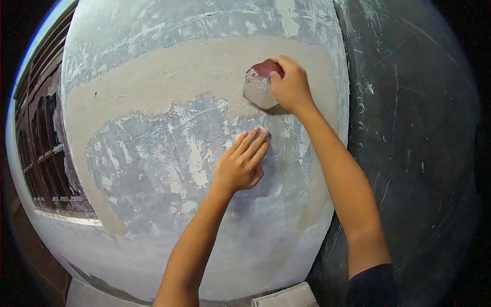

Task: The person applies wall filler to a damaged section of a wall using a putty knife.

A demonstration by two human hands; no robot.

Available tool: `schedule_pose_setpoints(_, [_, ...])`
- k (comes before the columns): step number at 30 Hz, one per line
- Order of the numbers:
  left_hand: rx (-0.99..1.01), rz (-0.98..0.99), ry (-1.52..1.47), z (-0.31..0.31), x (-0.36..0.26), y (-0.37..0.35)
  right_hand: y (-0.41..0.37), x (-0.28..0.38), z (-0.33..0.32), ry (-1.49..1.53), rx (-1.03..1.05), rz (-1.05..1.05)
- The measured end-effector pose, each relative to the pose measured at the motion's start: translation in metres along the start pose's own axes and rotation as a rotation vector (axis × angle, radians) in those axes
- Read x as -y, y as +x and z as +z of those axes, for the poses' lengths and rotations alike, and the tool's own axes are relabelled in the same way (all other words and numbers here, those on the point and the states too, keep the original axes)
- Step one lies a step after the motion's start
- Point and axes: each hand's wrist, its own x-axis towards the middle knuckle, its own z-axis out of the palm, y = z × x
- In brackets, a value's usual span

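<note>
My right hand point(290, 87) is closed round the edge of a dark red, flat tool point(261, 87), whose lower part is coated with greyish paste. The tool lies against a wall point(153, 169) of patchy grey and white, over a band of beige paste point(169, 66) that curves across its upper part. Below and to the left of the tool, my left hand point(243, 163) rests on the bare grey patch with its fingers stretched out, holding nothing.
On the left is a dark window point(48, 148) with bars and a pale sill. A dark grey wall surface point(409, 117) fills the right side, beyond the pale wall's edge. A whitish ribbed object point(286, 297) lies at the bottom.
</note>
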Motion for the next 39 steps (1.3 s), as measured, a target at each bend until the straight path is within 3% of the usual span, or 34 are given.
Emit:
schedule_pose_setpoints(4, [0.007, -0.017, -0.025, 0.001, 0.000, -0.001, 0.017, -0.025, -0.002, -0.101, -0.012, 0.014])
schedule_pose_setpoints(6, [0.005, -0.015, -0.021, 0.001, 0.001, 0.000, 0.026, -0.033, -0.020, -0.109, -0.120, 0.199])
schedule_pose_setpoints(9, [-0.002, -0.016, -0.021, -0.001, 0.000, 0.000, 0.026, -0.034, -0.031, -0.066, -0.149, 0.249])
schedule_pose_setpoints(13, [-0.006, -0.010, -0.004, 0.001, 0.001, -0.001, -0.003, -0.017, -0.009, 0.029, 0.004, 0.060])
schedule_pose_setpoints(16, [0.001, -0.012, -0.011, 0.000, 0.000, 0.000, -0.001, -0.027, -0.009, -0.062, 0.013, 0.108])
schedule_pose_setpoints(18, [0.004, -0.019, -0.018, -0.001, -0.001, 0.001, 0.008, -0.044, -0.018, -0.099, -0.097, 0.084])
schedule_pose_setpoints(20, [0.007, -0.025, -0.028, -0.002, -0.001, 0.000, 0.017, -0.038, -0.033, -0.121, -0.176, 0.328])
schedule_pose_setpoints(22, [0.005, -0.025, -0.046, -0.002, -0.001, 0.000, 0.016, -0.031, -0.027, -0.122, -0.196, 0.288])
schedule_pose_setpoints(24, [-0.001, -0.021, -0.038, -0.001, 0.000, 0.000, 0.012, -0.020, -0.011, -0.010, -0.101, 0.114])
schedule_pose_setpoints(28, [-0.010, -0.010, -0.007, 0.002, 0.001, -0.001, 0.014, -0.002, 0.005, -0.010, 0.040, 0.074])
schedule_pose_setpoints(30, [0.001, -0.013, -0.019, -0.001, 0.000, 0.000, 0.023, -0.017, 0.001, -0.077, 0.011, 0.046])
schedule_pose_setpoints(33, [0.019, -0.024, -0.041, -0.004, -0.001, 0.000, 0.033, -0.017, -0.012, -0.129, -0.206, 0.232])
schedule_pose_setpoints(36, [0.015, -0.018, -0.026, -0.003, 0.001, 0.000, 0.024, -0.003, -0.002, 0.017, -0.130, 0.104])
schedule_pose_setpoints(39, [0.009, -0.005, 0.001, -0.001, -0.001, -0.001, 0.017, -0.002, 0.008, -0.049, -0.038, 0.003])
